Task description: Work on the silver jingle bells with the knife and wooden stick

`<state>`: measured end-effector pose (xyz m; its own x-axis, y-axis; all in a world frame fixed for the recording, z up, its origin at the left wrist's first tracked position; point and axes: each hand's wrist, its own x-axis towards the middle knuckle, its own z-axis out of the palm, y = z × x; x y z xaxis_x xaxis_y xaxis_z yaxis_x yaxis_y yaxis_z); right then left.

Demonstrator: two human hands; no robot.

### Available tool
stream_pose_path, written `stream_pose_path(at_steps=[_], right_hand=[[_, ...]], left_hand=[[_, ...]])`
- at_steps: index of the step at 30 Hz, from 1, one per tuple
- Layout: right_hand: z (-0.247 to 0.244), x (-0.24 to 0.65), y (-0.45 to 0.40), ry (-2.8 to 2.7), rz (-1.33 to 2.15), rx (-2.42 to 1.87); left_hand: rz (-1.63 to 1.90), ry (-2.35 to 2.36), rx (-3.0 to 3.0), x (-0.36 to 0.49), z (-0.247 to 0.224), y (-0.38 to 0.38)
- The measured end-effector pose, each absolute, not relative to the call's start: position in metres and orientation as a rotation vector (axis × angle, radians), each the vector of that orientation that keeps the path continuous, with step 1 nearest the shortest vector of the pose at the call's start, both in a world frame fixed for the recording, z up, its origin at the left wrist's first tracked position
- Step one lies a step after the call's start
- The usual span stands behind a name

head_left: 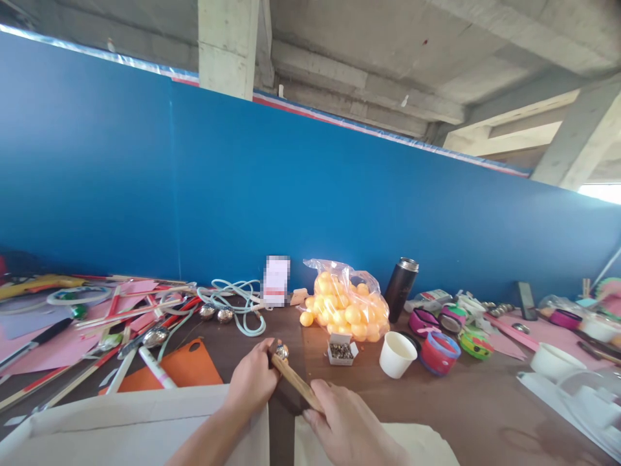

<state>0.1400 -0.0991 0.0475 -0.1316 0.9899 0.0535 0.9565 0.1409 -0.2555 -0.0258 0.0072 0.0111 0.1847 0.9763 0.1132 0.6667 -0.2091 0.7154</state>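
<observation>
My right hand (347, 421) is closed around a flat wooden stick (295, 380) that slants up and left across the middle of the table. Fingers bent, my left hand (255, 378) is closed beside the stick's far end. A shiny silver ball (282, 351) shows just past that end, next to my left fingers. Whether those fingers pinch the ball, the stick or something else is hidden. Beyond my right hand stands a small open box (341, 353) of tiny metal pieces, with a white paper cup (398, 355) to its right.
Behind sit a clear bag of orange balls (352, 310) and a black bottle (402, 288). Light blue tubing (250, 323), an orange sheet (194, 366) and many sticks crowd the left. A red-and-blue tape-like roll (440, 353) lies right. A blue partition (291, 188) rises behind.
</observation>
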Motion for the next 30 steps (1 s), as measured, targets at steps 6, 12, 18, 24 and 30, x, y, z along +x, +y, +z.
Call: stream_pose_path(at_steps=[6,12,18,24,30], right_hand=[[0.045,0.141,-0.099,-2.196,0.221,-1.900],[0.050,0.139,-0.100,-2.192,0.257,-1.922],[0.051,0.140,-0.102,-2.187,0.269,-1.917],[0.053,0.138,-0.103,-2.187,0.261,-1.926],[0.062,0.135,-0.103,-2.186,0.289,-1.962]], left_hand=[[0.810,1.519,1.951,-0.027,0.009,0.008],[0.802,1.526,1.948,-0.027,0.008,0.009],[0.809,1.509,1.956,-0.028,0.006,0.010],[0.811,1.497,1.955,-0.029,0.006,0.010],[0.797,1.512,1.957,-0.029,0.007,0.010]])
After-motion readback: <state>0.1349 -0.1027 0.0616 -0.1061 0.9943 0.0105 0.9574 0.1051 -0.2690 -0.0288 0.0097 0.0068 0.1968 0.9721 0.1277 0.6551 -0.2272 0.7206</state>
